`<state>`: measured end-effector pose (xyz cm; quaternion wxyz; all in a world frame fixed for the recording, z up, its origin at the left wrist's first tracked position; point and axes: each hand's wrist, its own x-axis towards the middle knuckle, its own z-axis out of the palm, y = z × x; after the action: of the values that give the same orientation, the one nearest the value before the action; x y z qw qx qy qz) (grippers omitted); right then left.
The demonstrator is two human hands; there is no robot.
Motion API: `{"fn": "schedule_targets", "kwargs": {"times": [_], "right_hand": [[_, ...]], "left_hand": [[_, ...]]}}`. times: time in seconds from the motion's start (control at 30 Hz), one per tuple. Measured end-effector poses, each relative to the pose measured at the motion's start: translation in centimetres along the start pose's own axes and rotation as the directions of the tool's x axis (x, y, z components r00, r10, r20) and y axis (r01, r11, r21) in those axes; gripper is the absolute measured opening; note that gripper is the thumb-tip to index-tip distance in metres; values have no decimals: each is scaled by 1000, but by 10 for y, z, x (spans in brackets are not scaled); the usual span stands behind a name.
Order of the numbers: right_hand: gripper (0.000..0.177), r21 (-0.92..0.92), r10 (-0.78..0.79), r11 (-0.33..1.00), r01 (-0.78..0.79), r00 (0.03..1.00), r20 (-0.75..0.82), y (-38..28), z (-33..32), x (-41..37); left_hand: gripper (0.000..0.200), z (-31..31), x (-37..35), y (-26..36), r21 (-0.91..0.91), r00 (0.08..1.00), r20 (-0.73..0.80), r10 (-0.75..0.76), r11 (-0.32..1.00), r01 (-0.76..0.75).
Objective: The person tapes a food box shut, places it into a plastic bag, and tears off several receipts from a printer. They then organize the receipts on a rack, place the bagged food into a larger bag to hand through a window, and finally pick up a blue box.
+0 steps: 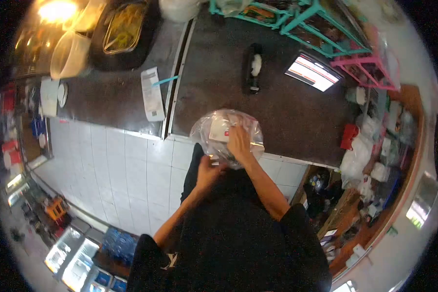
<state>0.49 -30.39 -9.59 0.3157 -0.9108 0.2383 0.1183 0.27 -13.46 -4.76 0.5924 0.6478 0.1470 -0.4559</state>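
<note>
A clear plastic bag (199, 127) rests at the front edge of the dark table, its mouth towards me. Through the film shows a white packet or box (217, 130) with a small red mark. My right hand (239, 142) is at the bag's middle, over the white item, fingers curled downward; what they grip is hidden. Lower and to the left, my left hand (209, 172) is closed on the bag's near edge, fingers bent towards the right.
Behind the bag lie a black tape dispenser (254, 70) and a lit screen (314, 71). To the left are a printed paper slip (153, 95) and a blue pen-like stick (166, 80). Turquoise racks (321, 34) and a pink rack (362, 68) stand at the back right.
</note>
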Motion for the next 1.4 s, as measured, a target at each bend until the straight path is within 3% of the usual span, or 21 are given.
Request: {"fn": "schedule_targets", "kwargs": {"times": [0.03, 0.1, 0.13, 0.2, 0.27, 0.3, 0.6, 0.73, 0.77, 0.83, 0.87, 0.9, 1.0, 1.03, 1.07, 1.13, 1.2, 1.27, 1.3, 1.33, 1.4], "right_hand": [[41, 118, 104, 985, -123, 983, 149, -2, 2, 2], [37, 15, 33, 999, -32, 997, -75, -11, 6, -1], [38, -16, -14, 1000, 12, 991, -131, -12, 1, -5], [41, -90, -107, 992, 88, 964, -242, -15, -9, -18], [55, -213, -116, 974, 74, 974, -193, 22, 4, -1], [63, -261, -107, 963, 63, 982, -156, 40, 4, 0], [73, -371, -111, 927, 49, 983, -148, -12, -21, 16], [77, -290, -83, 956, 36, 985, -152, -24, -27, 12], [75, -244, -52, 969, 26, 993, -102, -12, -29, 1], [65, -22, -7, 1000, 5, 998, -55, 14, -44, -17], [56, -102, 9, 995, -16, 998, -61, 37, -50, -21], [48, -181, 25, 983, -37, 997, -68, 60, -57, -25], [27, -509, -306, 841, 181, 936, -173, 101, -75, -28], [25, 24, -202, 972, 234, 884, -422, 110, -56, -18], [21, -104, 164, 985, -138, 939, 303, 43, -152, -14], [29, 158, -508, 857, 491, 856, 95, 64, -161, -23], [35, 505, -810, 403, 763, 555, -192, 70, -239, -49], [31, 647, -487, 652, 394, 872, -40, 152, -320, -70], [28, 615, -292, 684, 393, 920, -263, 216, -329, -64], [24, 443, 66, 887, 126, 918, -392, 268, -367, -79], [22, 444, 485, 864, -238, 630, -607, 433, -379, -72]], "left_hand": [[74, -12, 9, 17, 60, 984, -161, -71, 995, 82], [65, -21, 45, 6, 176, 881, -390, 267, 961, -213], [56, -23, 63, 8, 313, 808, -364, 463, 878, -362], [36, -50, 105, -6, 168, 934, -119, 338, 934, -316], [15, -26, 81, 38, 205, 872, -75, 483, 864, -461], [13, -9, 52, 70, 26, 854, -42, 519, 855, -518], [18, -23, 48, 69, 415, 811, 164, 562, 707, -573], [23, -17, 23, 113, 106, 878, 99, 469, 872, -478], [25, -20, 34, 112, 195, 769, 151, 621, 744, -639], [29, -12, 8, 144, 111, 929, 112, 353, 924, -365], [29, -21, 32, 124, 219, 801, 198, 565, 771, -598], [30, -6, 17, 137, 39, 905, 103, 412, 908, -418], [29, 27, 1, 150, 109, 839, 125, 529, 833, -542], [28, 43, -6, 153, 154, 873, 113, 474, 860, -487], [28, 44, -5, 155, 206, 905, 69, 420, 882, -425], [29, 50, 7, 137, 282, 857, 49, 513, 816, -505], [29, 62, 17, 128, 427, 724, 97, 683, 628, -650], [28, 66, 24, 130, 318, 833, -45, 551, 799, -511], [27, 56, 27, 123, 342, 802, -72, 592, 771, -538], [28, 44, 32, 115, 363, 769, -92, 633, 740, -566], [30, 40, 30, 107, 379, 741, -244, 625, 765, -521]]}}
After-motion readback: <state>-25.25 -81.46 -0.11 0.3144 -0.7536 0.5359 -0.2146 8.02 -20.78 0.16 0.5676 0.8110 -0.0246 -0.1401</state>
